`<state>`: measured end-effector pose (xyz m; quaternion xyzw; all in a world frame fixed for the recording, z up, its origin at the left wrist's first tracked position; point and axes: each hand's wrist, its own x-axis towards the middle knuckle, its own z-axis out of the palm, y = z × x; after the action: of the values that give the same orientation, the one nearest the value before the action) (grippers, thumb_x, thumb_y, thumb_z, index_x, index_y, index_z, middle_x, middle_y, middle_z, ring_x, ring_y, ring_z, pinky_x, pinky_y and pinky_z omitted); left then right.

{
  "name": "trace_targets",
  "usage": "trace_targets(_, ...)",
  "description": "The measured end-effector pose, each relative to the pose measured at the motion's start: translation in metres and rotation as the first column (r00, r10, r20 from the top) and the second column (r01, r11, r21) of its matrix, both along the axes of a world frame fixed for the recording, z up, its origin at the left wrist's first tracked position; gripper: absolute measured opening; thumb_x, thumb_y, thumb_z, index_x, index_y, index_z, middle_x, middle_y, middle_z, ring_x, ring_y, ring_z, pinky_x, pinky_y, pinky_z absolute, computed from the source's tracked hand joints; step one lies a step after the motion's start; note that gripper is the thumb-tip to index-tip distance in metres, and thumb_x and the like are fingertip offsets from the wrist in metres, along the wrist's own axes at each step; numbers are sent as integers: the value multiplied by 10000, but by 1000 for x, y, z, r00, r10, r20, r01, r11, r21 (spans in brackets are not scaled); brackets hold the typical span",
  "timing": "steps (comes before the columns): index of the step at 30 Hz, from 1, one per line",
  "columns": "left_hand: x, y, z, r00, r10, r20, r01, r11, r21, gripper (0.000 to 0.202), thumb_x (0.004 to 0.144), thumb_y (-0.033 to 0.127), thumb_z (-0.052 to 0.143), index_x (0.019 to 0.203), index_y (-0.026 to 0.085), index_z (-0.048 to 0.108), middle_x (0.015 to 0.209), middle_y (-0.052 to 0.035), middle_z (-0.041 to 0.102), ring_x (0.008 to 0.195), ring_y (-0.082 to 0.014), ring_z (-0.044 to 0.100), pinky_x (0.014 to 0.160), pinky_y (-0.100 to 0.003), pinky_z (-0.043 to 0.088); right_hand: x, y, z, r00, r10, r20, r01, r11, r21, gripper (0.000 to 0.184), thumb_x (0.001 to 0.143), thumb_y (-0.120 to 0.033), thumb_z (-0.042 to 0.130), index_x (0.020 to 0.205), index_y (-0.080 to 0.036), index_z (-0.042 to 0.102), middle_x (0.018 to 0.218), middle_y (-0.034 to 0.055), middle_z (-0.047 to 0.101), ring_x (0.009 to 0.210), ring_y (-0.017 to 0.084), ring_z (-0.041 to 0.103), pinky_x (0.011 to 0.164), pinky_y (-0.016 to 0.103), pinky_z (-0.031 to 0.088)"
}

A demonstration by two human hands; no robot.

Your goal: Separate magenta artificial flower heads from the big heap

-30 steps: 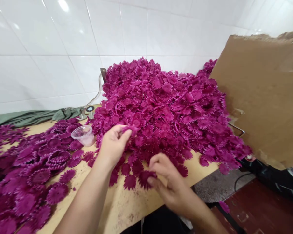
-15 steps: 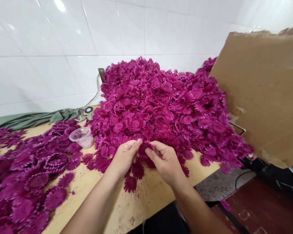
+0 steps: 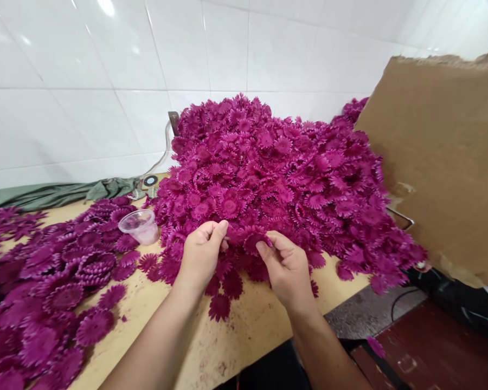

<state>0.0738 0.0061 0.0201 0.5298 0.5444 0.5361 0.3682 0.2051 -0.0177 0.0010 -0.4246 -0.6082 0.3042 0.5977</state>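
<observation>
My right hand (image 3: 287, 265) pinches the edge of a magenta fabric flower layer (image 3: 254, 244) between thumb and fingers. To its left, my left hand (image 3: 205, 249) is closed, thumb pressed against the curled fingers; anything held in it is too small or hidden to name. A gap separates the two hands. Both are in front of a large heap of the same magenta flower layers (image 3: 276, 162), with pointed, paler-tipped petals. A few loose layers lie on the table below my hands.
More flower layers (image 3: 65, 265) lie stacked and scattered at the left of the yellowish table (image 3: 211, 352). A clear plastic cup (image 3: 140, 226) stands between the piles. Green cloth (image 3: 65, 192) lies along the tiled wall. A cardboard sheet (image 3: 439, 162) leans at the right.
My hands have moved apart. The flower layer between them has come away to the right with my right hand, while my left hand has shifted slightly left.
</observation>
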Motion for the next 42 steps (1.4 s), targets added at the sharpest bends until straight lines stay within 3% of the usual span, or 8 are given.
trace_targets(7, -49, 27, -1, 896, 372, 244, -378, 926, -23, 264, 620, 411, 613, 583, 199, 460, 474, 76, 442, 444, -81, 414, 490, -207, 366, 37, -24, 3, 966, -241, -96, 252, 959, 132, 161, 819, -176, 518, 914, -240, 631, 896, 29, 649, 834, 154, 603, 736, 282, 497)
trace_targets(10, -60, 27, 0, 966, 244, -84, -241, 970, 44, 315, 515, 326, 687, 775, 175, 593, 729, -10, 604, 736, -180, 565, 739, -316, 446, 41, -20, 5, 991, -66, 113, 49, 988, 148, 124, 809, -161, 520, 831, -212, 631, 928, 58, 633, 896, 179, 590, 778, 320, 496)
trace_targets(13, -49, 17, 6, 922, 224, -316, -184, 971, 150, 312, 545, 241, 638, 852, 185, 634, 954, -78, 631, 1022, -265, 524, 954, -410, 347, 29, -11, 4, 962, 39, 271, -76, 989, 127, 130, 819, -147, 496, 826, -189, 618, 905, 70, 626, 884, 175, 576, 800, 341, 483)
trace_targets(17, -25, -3, 16, 941, -98, -324, 107, 994, 12, 199, 636, 287, 598, 795, 214, 694, 933, -68, 682, 929, -241, 597, 913, -362, 401, 18, -6, 0, 913, 79, 401, -162, 971, 177, 159, 812, -101, 474, 849, -171, 612, 891, 77, 608, 893, 179, 539, 809, 352, 464)
trace_targets(21, -10, -16, 17, 908, -383, -170, 365, 922, -129, 156, 620, 294, 631, 724, 226, 725, 780, -51, 714, 774, -227, 627, 757, -315, 467, 19, -8, 1, 884, 93, 459, -203, 959, 197, 149, 802, -88, 481, 819, -177, 599, 854, 69, 570, 868, 180, 512, 767, 350, 463)
trace_targets(26, -6, -16, 13, 925, -364, -107, 347, 926, -146, 124, 607, 300, 625, 581, 195, 685, 566, -21, 641, 549, -159, 540, 547, -245, 425, 24, -11, 3, 875, 110, 472, -213, 962, 171, 206, 763, -32, 487, 849, -184, 596, 898, 65, 529, 910, 179, 491, 798, 356, 447)
trace_targets(31, -8, -15, 11, 966, -236, -103, 228, 970, -87, 173, 609, 323, 621, 509, 185, 589, 493, 24, 524, 478, -104, 431, 489, -212, 363, 25, -13, 7, 917, 135, 376, -188, 976, 108, 199, 763, -64, 509, 850, -211, 611, 1030, 75, 517, 1030, 189, 496, 905, 391, 414)
trace_targets(42, -10, -15, 6, 971, -237, -14, 234, 963, -133, 353, 595, 486, 642, 506, 179, 492, 458, 55, 418, 439, -80, 359, 415, -191, 312, 15, -13, 10, 922, 222, 318, -270, 956, 115, 181, 759, -75, 532, 840, -206, 627, 1067, 83, 565, 1054, 186, 524, 907, 377, 438)
